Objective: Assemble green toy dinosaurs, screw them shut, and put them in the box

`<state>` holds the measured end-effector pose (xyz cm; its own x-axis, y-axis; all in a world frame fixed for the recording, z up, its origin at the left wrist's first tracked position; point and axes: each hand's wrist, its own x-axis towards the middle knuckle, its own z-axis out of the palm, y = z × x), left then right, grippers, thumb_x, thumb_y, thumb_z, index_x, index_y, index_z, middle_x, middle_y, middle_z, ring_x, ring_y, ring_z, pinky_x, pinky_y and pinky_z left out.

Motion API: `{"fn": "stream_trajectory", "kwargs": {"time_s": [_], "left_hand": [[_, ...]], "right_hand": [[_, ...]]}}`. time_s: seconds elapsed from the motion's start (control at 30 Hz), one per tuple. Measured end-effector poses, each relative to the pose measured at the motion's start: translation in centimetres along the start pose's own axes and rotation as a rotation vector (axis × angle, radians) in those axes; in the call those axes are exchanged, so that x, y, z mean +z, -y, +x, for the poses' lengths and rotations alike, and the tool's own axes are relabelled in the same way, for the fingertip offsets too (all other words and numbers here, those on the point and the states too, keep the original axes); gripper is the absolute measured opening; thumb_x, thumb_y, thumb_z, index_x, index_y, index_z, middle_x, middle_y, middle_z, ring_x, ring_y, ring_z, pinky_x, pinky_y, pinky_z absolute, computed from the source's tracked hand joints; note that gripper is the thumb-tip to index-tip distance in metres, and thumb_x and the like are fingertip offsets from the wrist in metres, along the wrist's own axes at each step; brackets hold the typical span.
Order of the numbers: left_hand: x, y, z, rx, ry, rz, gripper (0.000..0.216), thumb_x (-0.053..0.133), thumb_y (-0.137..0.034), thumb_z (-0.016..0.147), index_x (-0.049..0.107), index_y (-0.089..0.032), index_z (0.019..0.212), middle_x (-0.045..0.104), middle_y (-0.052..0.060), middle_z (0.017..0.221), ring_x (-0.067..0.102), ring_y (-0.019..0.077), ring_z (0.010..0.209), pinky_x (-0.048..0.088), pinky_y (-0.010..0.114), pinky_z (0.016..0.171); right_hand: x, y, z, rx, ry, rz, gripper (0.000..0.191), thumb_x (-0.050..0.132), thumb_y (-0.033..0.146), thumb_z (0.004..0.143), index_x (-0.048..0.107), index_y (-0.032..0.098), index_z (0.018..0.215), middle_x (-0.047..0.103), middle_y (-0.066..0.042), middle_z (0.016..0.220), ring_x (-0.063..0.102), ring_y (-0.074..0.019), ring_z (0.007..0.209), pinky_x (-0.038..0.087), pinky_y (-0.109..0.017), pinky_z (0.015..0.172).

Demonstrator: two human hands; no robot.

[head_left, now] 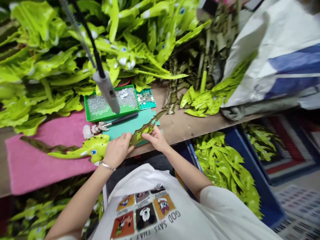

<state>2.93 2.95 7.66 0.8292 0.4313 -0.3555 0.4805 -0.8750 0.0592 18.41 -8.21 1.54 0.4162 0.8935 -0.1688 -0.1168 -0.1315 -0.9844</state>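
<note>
The right hand (pixel 157 138) pinches an olive-brown strip (pixel 136 137), its thumb lying on the strip's bright green patch (pixel 148 131); the strip is over the front edge of a teal mat (pixel 120 130), between the two hands. The left hand (pixel 118 149), with a bracelet (pixel 108 166) at its wrist, is curled over the right side of a yellow-green toy (pixel 96 146) with a blue eye; its fingers meet the left end of the strip, but I cannot tell how firmly they hold either one. The toy lies at the right part of a pink mat (pixel 32 163); a dark wavy piece (pixel 42 144) stretches left along its snout.

Just behind the hands, a tool with a black handle (pixel 123 119) lies on the teal mat, its metal end against a small pale bundle (pixel 87 131); a green tray (pixel 112 116) of silvery bits stands behind it, with a smaller teal tray (pixel 150 105) beside; a grey tool (pixel 107 91) hangs above the green tray. A large heap of green toys (pixel 55 66) fills the back of the surface (pixel 178 128).
</note>
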Motion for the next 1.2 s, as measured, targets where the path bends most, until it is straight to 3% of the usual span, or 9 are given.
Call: {"fn": "stream_trajectory", "kwargs": {"time_s": [0.1,0.17,0.23,0.3,0.43,0.53,0.7,0.97,1.2], "left_hand": [[-1.0,0.1,0.4,-0.006,0.031,-0.037,0.034,0.056,-0.049,0.098,0.052,-0.019,0.114,0.069,0.011,0.11,0.071,0.0301,0.099,0.045,0.032,0.068],[-1.9,0.3,0.7,0.002,0.094,-0.092,0.035,0.056,-0.051,0.097,0.051,-0.02,0.112,0.07,0.01,0.109,0.07,0.0303,0.1,0.045,0.032,0.07],[-2.7,0.7,1.1,0.018,0.158,-0.14,0.03,0.054,-0.049,0.097,0.051,-0.021,0.107,0.07,0.009,0.105,0.07,0.0293,0.098,0.044,0.032,0.07],[-3.1,1.2,1.7,0.037,0.201,-0.183,0.026,0.053,-0.048,0.095,0.051,-0.022,0.101,0.07,0.007,0.099,0.069,0.0277,0.092,0.041,0.032,0.069],[-3.3,2.2,3.0,0.082,0.267,-0.35,0.032,0.055,-0.053,0.086,0.049,-0.022,0.093,0.063,0.002,0.081,0.063,0.0236,0.077,0.037,0.03,0.064],[-3.4,2.6,3.6,0.121,0.29,-0.495,0.042,0.056,-0.063,0.08,0.048,-0.023,0.088,0.057,-0.001,0.075,0.057,0.0206,0.07,0.037,0.029,0.061],[-3.4,3.2,4.1,0.181,0.288,-0.642,0.047,0.041,-0.067,0.088,0.055,-0.022,0.089,0.063,0.002,0.083,0.059,0.0208,0.08,0.045,0.03,0.071],[-3.0,3.3,4.5,0.2,0.28,-0.624,0.048,0.034,-0.064,0.092,0.056,-0.022,0.091,0.064,0.002,0.086,0.06,0.0202,0.086,0.047,0.028,0.079],[-2.8,3.4,4.5,0.182,0.285,-0.631,0.045,0.036,-0.061,0.091,0.058,-0.022,0.093,0.066,0.003,0.09,0.06,0.022,0.09,0.048,0.03,0.082]], "right_hand": [[-3.2,1.3,0.3,-0.037,0.06,-0.196,0.041,0.073,0.053,0.073,0.06,0.031,0.105,0.078,0.002,0.098,0.073,-0.0211,0.088,0.063,-0.039,0.082],[-6.6,2.5,0.6,-0.049,-0.019,-0.331,0.032,0.072,0.043,0.072,0.066,0.027,0.099,0.078,-0.002,0.093,0.072,-0.0235,0.088,0.061,-0.042,0.085],[-10.7,3.6,1.2,-0.061,-0.199,-0.493,0.02,0.063,0.031,0.078,0.068,0.022,0.095,0.076,-0.009,0.1,0.07,-0.0279,0.098,0.054,-0.051,0.098],[-14.9,4.4,2.1,-0.063,-0.392,-0.648,0.02,0.055,0.021,0.078,0.068,0.018,0.093,0.073,-0.016,0.105,0.065,-0.0338,0.108,0.044,-0.059,0.106],[-21.8,4.8,3.5,-0.021,-0.803,-1.18,0.033,0.045,0.011,0.074,0.066,0.016,0.1,0.071,-0.018,0.102,0.063,-0.0347,0.103,0.05,-0.053,0.094],[-25.0,4.1,4.1,-0.069,-0.931,-1.305,0.04,0.045,0.011,0.071,0.064,0.014,0.106,0.07,-0.019,0.1,0.062,-0.0344,0.1,0.05,-0.051,0.09],[-26.7,2.9,4.6,-0.113,-0.753,-1.406,0.055,0.045,0.009,0.069,0.06,0.013,0.122,0.069,-0.019,0.116,0.059,-0.0331,0.114,0.047,-0.048,0.098],[-25.3,2.5,3.7,-0.107,-0.593,-1.337,0.05,0.046,0.011,0.074,0.06,0.015,0.122,0.073,-0.016,0.11,0.066,-0.0303,0.1,0.052,-0.047,0.093],[-25.1,5.0,5.8,-0.142,-0.742,-1.296,0.039,0.05,0.022,0.081,0.064,0.016,0.117,0.074,-0.016,0.109,0.067,-0.0331,0.101,0.052,-0.051,0.096]]}}
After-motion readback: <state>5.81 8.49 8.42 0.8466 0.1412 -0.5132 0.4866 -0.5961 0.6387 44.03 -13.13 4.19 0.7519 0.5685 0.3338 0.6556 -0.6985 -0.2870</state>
